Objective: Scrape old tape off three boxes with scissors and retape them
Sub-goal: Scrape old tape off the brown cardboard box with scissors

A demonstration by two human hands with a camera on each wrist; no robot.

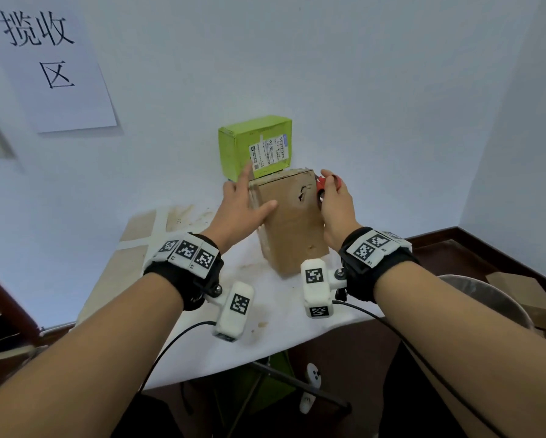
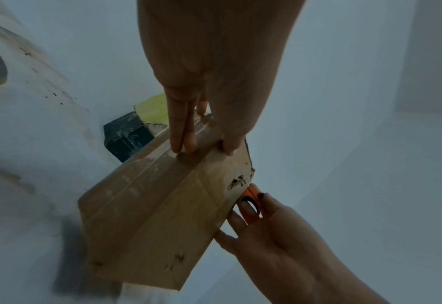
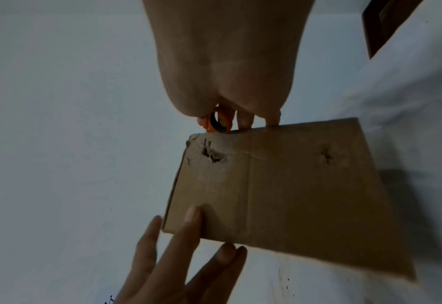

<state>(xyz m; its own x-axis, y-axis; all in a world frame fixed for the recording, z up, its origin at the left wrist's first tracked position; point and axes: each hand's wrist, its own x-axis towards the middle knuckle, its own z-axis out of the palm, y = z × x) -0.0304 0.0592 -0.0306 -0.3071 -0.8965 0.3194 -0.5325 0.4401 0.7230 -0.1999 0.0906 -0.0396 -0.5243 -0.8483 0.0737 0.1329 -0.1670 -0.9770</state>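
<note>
A brown cardboard box (image 1: 292, 222) (image 2: 162, 207) (image 3: 287, 185) stands upright on the white table (image 1: 265, 324), with small tears in its front face. My left hand (image 1: 245, 202) (image 2: 201, 131) (image 3: 186, 246) lies flat against its left side, fingers straight, thumb on the front face. My right hand (image 1: 335, 203) (image 2: 263, 224) (image 3: 230, 115) grips orange-handled scissors (image 1: 322, 184) (image 2: 250, 203) (image 3: 218, 122) against the box's right side near the top; the blades are hidden. A green box (image 1: 256, 147) with a shipping label leans on the wall behind.
A dark box (image 2: 127, 135) lies behind the brown one, beside the green one. Flattened cardboard (image 1: 132, 248) covers the table's left part. A round metal bin (image 1: 486, 298) stands right of the table. A paper sign (image 1: 50, 64) hangs on the wall.
</note>
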